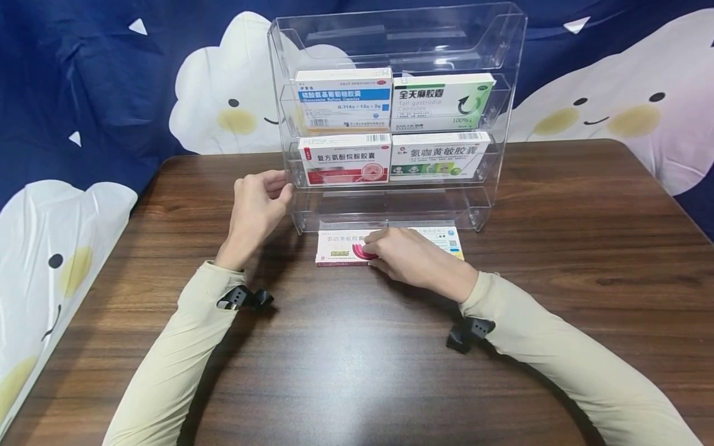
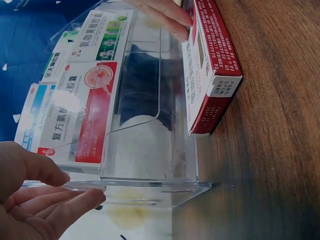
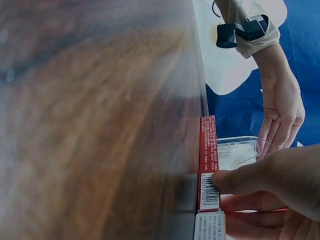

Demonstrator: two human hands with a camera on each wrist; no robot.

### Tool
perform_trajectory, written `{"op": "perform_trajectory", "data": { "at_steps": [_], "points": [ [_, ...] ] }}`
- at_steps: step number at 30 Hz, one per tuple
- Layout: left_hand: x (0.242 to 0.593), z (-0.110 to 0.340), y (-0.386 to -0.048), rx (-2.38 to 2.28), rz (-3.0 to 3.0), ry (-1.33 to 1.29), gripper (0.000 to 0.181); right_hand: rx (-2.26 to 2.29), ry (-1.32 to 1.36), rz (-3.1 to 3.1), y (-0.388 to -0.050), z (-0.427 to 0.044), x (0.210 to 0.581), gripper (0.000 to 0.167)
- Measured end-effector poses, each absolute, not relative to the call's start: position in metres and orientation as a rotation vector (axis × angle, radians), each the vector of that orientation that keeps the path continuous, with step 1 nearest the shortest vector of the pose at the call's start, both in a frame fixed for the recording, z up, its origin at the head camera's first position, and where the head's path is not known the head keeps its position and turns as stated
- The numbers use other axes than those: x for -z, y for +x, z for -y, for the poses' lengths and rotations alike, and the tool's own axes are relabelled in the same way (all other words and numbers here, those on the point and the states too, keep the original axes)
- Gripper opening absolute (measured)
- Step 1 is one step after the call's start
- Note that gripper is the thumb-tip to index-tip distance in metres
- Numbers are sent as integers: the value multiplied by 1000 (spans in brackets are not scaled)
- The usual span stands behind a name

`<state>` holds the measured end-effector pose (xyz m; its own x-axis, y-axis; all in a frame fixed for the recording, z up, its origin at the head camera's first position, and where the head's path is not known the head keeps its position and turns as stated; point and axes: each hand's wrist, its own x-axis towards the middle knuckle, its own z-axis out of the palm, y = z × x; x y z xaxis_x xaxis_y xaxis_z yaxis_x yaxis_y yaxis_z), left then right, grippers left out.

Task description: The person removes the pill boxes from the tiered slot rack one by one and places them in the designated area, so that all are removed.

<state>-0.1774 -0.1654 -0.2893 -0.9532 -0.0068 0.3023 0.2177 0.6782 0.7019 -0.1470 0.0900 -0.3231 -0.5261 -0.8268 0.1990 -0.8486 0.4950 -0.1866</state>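
Note:
A clear plastic display rack point(image 1: 340, 201) stands on the table. My left hand point(image 1: 256, 207) grips its left side panel, thumb on one face and fingers on the other, as the left wrist view point(image 2: 45, 195) shows. A white and red medicine box point(image 1: 334, 248) lies at the rack's foot, beside another white medicine box point(image 1: 454, 238) with blue and yellow marks, partly covered. My right hand point(image 1: 415, 260) holds the red one near where the two meet. In the right wrist view, its thumb point(image 3: 240, 181) presses the red edge by the barcode while the fingers reach over the printed face.
Rack tiers above hold a blue and white box point(image 1: 343, 102), a green and white box point(image 1: 443, 102), a red and white box point(image 1: 344, 160) and a white box with green pictures point(image 1: 439, 155). A blue cloud-patterned cloth point(image 1: 139, 93) hangs behind the wooden table point(image 1: 334, 347).

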Motion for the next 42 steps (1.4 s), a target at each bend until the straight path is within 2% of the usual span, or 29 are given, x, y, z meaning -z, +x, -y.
{"op": "perform_trajectory", "data": {
  "at_steps": [5,10,21,35,42],
  "points": [
    [289,167,-177,1153,2618,-162,29,-575,1425,2581,-153,-102,311,8],
    [289,168,-176,1172,2630,-136,29,-625,1249,2468,-163,-130,284,22],
    [290,166,-177,1168,2623,-158,30,-542,924,2334,-187,-178,238,25],
    [290,166,-178,1170,2610,-165,29,-476,811,2513,-201,-194,235,30],
    [290,166,-178,1172,2603,-174,29,-431,786,2563,-204,-193,233,23]
  ]
}}
